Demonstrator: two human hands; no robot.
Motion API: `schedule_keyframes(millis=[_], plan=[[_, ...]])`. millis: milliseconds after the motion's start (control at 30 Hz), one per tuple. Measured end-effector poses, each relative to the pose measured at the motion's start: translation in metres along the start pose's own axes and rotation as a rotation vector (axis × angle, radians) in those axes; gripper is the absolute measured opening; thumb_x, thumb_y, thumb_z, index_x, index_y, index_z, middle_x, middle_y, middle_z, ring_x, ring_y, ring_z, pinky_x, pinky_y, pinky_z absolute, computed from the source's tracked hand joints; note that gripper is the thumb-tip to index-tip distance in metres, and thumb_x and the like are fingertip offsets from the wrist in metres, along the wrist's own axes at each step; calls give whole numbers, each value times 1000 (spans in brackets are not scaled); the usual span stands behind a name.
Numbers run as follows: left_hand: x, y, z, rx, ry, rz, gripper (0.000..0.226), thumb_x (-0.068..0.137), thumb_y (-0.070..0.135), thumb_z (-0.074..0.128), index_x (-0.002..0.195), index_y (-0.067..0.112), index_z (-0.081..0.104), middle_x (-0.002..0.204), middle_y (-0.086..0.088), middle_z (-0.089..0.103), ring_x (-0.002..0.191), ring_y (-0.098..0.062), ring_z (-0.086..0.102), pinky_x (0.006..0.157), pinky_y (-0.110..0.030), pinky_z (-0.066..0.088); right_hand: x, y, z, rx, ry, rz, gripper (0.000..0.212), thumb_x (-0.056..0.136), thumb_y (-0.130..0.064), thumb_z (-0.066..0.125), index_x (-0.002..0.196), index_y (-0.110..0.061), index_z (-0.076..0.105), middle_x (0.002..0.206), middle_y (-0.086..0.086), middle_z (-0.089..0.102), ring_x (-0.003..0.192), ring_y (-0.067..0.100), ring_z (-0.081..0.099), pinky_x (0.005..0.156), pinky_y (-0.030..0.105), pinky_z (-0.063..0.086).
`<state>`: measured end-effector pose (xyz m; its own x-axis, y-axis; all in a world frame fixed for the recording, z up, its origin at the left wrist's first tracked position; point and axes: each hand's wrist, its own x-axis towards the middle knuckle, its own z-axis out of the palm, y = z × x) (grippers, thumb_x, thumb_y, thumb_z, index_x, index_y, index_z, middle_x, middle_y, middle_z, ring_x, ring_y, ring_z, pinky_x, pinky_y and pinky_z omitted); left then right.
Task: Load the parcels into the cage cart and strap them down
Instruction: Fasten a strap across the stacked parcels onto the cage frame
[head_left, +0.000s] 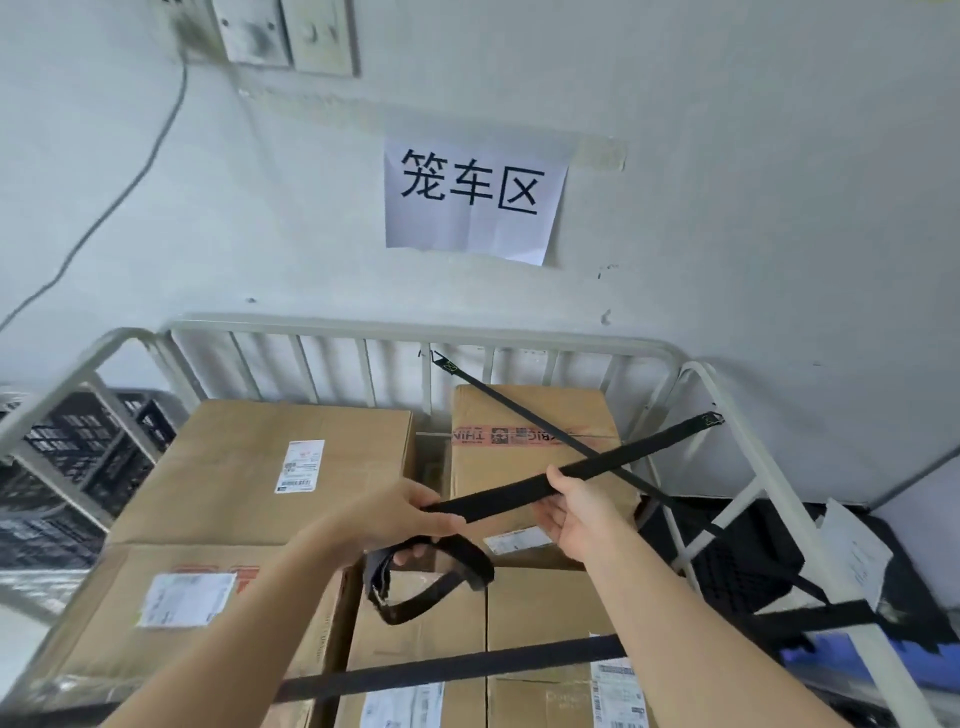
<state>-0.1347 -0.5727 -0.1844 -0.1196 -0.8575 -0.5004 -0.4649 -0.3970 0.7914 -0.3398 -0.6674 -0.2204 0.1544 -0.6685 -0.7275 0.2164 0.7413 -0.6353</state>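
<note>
Several cardboard parcels fill the white cage cart (395, 328): a large box (234, 467) at the back left, a taped box (530, 431) at the back right, others in front. My left hand (402, 514) and my right hand (574, 512) both grip a wide black strap (623, 457). Its far end is hooked on the cart's right rail, and its loose end loops below my left hand. A thinner black strap (498, 397) runs diagonally from the back rail over the taped box. Another black strap (467, 670) crosses the front parcels.
The cart stands against a white wall with a paper sign (472, 200) and a hanging cable (130, 182). Black plastic crates (78, 452) are stacked to the left. Black and blue items (748, 566) lie to the right, outside the cart rail.
</note>
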Motion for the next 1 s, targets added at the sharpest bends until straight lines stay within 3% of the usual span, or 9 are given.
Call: schedule_keyframes(millis=[100,200,267,333,400,500,667,867,1000], plan=[[-37,-13,-22,24,77,-29,21,91,31,65,76,17,62,56,3,55,45,-8,44,51,-16,38,-18,16,22,-502,96,-99,30,91,-40,64,92,-10,61,77,7,68,71,21,67,57,28,52],[-68,-27,-36,67,157,-68,18,89,35,67,83,17,65,57,4,56,45,-7,45,55,-18,40,-34,28,47,-1168,162,-499,40,85,-53,65,75,-15,57,67,0,57,63,16,58,54,26,45],[-88,-35,-41,71,224,-97,19,87,36,69,80,19,65,55,7,56,45,-5,45,58,-20,39,-51,38,70,-1345,61,-797,35,83,-54,66,77,-21,58,78,-7,58,75,14,57,61,26,44],[-109,-42,-46,77,281,-132,19,85,34,71,80,16,66,56,4,56,47,-8,45,58,-21,38,-65,51,96,-1489,-137,-984,33,84,-56,63,97,-26,66,103,-8,62,99,14,55,83,32,47],[-130,-50,-52,77,325,-169,22,82,32,74,81,11,67,58,1,55,49,-10,44,54,-21,36,-81,64,121,-1593,-360,-952,31,88,-56,57,103,-32,68,108,-10,64,103,13,56,89,35,46],[-164,-65,-64,123,350,-218,27,77,34,78,77,12,63,63,0,57,53,-12,46,54,-22,36,-106,83,150,-1547,-630,-800,22,89,-53,61,75,-35,59,78,-14,61,73,6,56,64,26,43],[-227,-94,-82,276,372,-343,28,75,23,78,92,5,65,72,1,57,64,-13,49,62,-24,41,-135,110,194,-1596,-831,-722,35,88,-51,63,89,-16,66,82,5,69,73,18,63,75,39,53],[-309,-145,-119,421,634,-395,16,76,11,70,73,17,56,69,4,53,61,-10,47,57,-21,38,-175,152,266,-1546,-983,-660,30,92,-40,63,74,-17,57,51,-8,57,52,8,52,62,24,42],[-362,-183,-146,390,820,-346,9,82,18,71,80,17,62,72,6,56,62,-8,50,57,-20,39,-195,194,321,-1507,-1029,-619,28,91,-40,64,81,-14,62,50,-8,59,49,6,53,63,25,43]])
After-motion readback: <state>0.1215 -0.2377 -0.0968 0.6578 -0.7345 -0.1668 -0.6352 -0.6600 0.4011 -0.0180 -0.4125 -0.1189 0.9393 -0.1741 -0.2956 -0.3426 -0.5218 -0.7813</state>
